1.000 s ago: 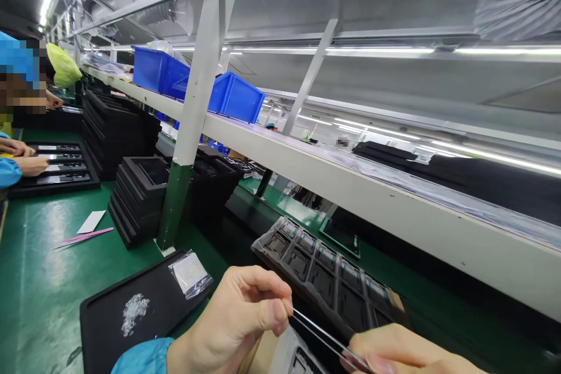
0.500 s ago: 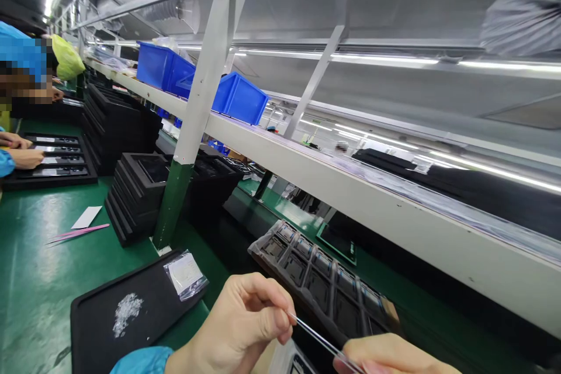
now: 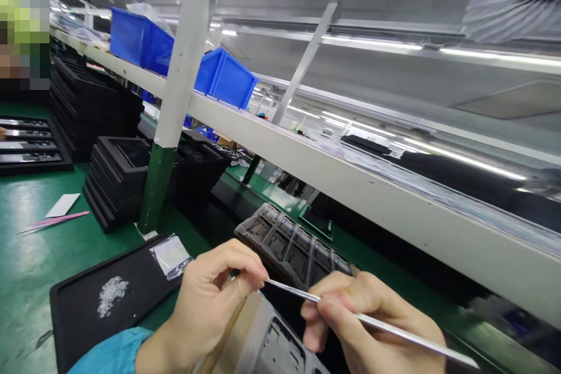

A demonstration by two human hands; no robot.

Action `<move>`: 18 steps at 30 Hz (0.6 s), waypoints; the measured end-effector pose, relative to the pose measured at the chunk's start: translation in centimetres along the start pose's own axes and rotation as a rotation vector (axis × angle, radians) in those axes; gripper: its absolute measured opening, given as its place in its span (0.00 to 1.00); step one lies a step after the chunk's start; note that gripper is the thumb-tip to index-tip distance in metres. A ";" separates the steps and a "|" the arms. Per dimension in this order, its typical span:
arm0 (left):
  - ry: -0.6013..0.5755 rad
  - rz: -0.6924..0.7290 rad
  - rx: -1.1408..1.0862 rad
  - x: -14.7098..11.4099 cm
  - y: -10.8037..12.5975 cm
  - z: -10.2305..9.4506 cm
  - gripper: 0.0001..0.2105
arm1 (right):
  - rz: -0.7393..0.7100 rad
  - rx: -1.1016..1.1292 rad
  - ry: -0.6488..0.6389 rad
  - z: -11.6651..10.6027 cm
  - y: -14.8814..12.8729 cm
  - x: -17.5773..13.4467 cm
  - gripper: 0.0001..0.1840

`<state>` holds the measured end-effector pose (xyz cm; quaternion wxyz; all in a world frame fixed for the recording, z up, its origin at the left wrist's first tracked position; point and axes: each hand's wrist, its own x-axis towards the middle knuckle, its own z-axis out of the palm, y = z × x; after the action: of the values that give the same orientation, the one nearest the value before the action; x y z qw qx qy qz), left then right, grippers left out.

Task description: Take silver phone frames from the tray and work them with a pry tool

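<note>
My right hand (image 3: pixel 372 318) pinches the tweezers (image 3: pixel 377 324), and my left hand (image 3: pixel 214 292) pinches their tip. Both hover over the grey component tray (image 3: pixel 289 245) on the green desk (image 3: pixel 26 257).

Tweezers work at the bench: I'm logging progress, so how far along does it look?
Done: a small pile of pale scraps lies on the black tray. In hand: the right hand holds metal tweezers, whose tip the left hand pinches, above a grey part. Left: the compartment tray behind holds several parts; how many are finished cannot be told.
</note>
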<state>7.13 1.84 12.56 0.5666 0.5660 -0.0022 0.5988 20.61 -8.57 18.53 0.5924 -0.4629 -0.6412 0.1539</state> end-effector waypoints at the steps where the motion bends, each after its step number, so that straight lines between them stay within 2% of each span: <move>1: -0.016 0.025 0.030 -0.1 0.0 -0.1 0.07 | 0.047 0.058 0.022 -0.1 0.1 0.0 0.14; 5: -0.112 0.058 0.089 -0.1 -0.2 -0.4 0.07 | 0.138 0.226 0.042 -0.1 0.6 0.1 0.18; 8: -0.142 -0.026 0.115 0.2 -0.4 -0.6 0.07 | 0.136 0.214 0.052 -0.7 0.3 0.2 0.17; 11: -0.178 -0.153 0.211 0.3 -0.8 -0.5 0.08 | 0.074 0.118 0.136 -2.0 -0.4 0.3 0.16; 13: -0.338 -0.229 0.347 -0.2 -1.6 0.1 0.07 | -0.012 0.059 0.205 -3.0 -1.0 0.3 0.17; 17: -0.917 -0.236 0.660 -2.7 -4.8 2.0 0.12 | -0.139 0.012 0.301 -4.4 -2.0 0.1 0.17; 18: -1.011 -0.227 0.714 -3.5 -5.7 2.6 0.15 | -0.149 0.016 0.313 -4.5 -2.2 0.0 0.17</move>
<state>11.74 -0.16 7.47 0.3317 0.9302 -0.0097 0.1569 23.81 -11.30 21.27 0.6985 -0.4276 -0.5723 0.0407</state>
